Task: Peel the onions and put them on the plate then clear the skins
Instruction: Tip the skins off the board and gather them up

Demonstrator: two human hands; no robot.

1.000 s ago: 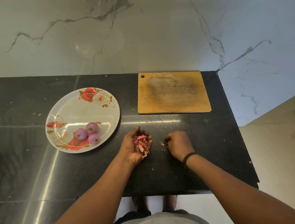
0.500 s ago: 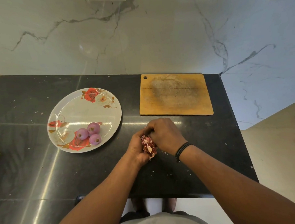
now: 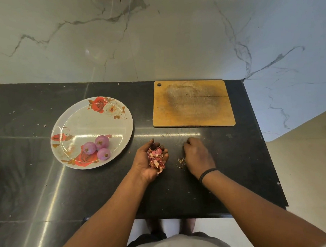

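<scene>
1. Onions [image 3: 97, 148], three peeled and purple, sit together on the near part of the floral plate [image 3: 79, 115], on the left of the black counter [image 3: 39, 184].
2. Left hand [image 3: 150, 161] lies palm up, fingers cupped round a heap of pink skins [image 3: 156, 158].
3. Right hand [image 3: 198, 155] rests knuckles up on the counter, fingers curled under; whether they pinch anything, I cannot tell.
4. Small skin crumbs [image 3: 181, 162] lie just beside it.
5. Wooden cutting board [image 3: 193, 103] lies behind the hands.
</scene>
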